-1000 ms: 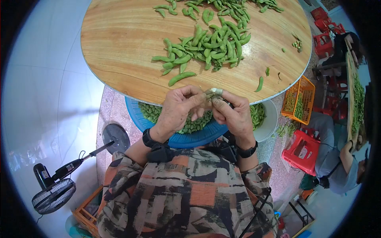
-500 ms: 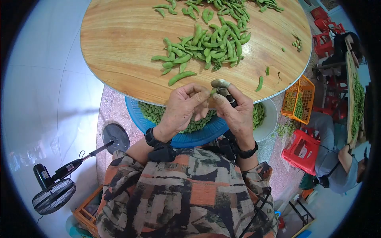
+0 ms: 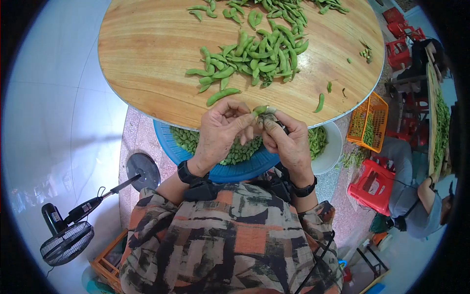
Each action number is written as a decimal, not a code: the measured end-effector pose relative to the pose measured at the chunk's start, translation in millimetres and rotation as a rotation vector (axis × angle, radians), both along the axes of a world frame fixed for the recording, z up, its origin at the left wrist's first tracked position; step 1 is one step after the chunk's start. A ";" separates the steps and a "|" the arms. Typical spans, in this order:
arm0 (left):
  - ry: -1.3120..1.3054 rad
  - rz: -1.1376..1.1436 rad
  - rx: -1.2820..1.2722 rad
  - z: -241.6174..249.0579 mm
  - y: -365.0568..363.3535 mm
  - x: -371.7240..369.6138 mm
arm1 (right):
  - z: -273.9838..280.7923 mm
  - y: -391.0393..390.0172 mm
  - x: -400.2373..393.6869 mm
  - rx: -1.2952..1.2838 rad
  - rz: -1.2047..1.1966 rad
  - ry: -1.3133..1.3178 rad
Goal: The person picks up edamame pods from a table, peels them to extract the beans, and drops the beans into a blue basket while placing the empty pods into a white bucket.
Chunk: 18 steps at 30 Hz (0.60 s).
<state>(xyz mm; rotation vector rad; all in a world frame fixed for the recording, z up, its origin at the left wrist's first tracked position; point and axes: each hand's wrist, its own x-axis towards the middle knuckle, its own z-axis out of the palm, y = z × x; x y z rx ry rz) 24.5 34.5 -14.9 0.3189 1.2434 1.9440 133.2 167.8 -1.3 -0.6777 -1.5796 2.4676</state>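
Observation:
A green soybean pod point(image 3: 260, 110) is pinched between the thumb and fingertips of my left hand point(image 3: 215, 132), just past the table's near edge. Close against the pod, my right hand point(image 3: 293, 142) is closed round a small dark tool point(image 3: 281, 124), whose exact kind is mostly hidden by the fingers. A grey cover point(image 3: 270, 111) sits on a right fingertip. Ahead on the round wooden table point(image 3: 142, 54) lies a heap of soybean pods point(image 3: 262, 56). Below my hands, a blue basin point(image 3: 169, 146) contains many shelled green beans point(image 3: 240, 153).
A white bucket point(image 3: 335, 149) of pods stands right of the basin. Farther right are an orange crate point(image 3: 379, 115), a red stool point(image 3: 364, 188) and a seated person point(image 3: 416, 206) beside another table with greens. A fan point(image 3: 68, 242) is at lower left.
Both hands have shifted slightly left. More of a pod now shows between the fingertips, and the right hand has turned so its dark tool is less visible.

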 end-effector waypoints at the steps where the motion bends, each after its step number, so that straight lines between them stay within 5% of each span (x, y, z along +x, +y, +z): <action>1: 0.111 0.007 -0.055 -0.5 -0.1 0.6 | 1.2 0.4 0.2 -0.032 0.015 0.012; 13: 0.627 0.014 -0.159 0.8 -3.3 3.5 | -8.9 7.0 -1.2 -0.109 0.080 0.087; 18: 0.427 0.017 -0.158 5.0 -2.9 4.4 | 1.5 6.2 2.4 0.022 0.098 0.092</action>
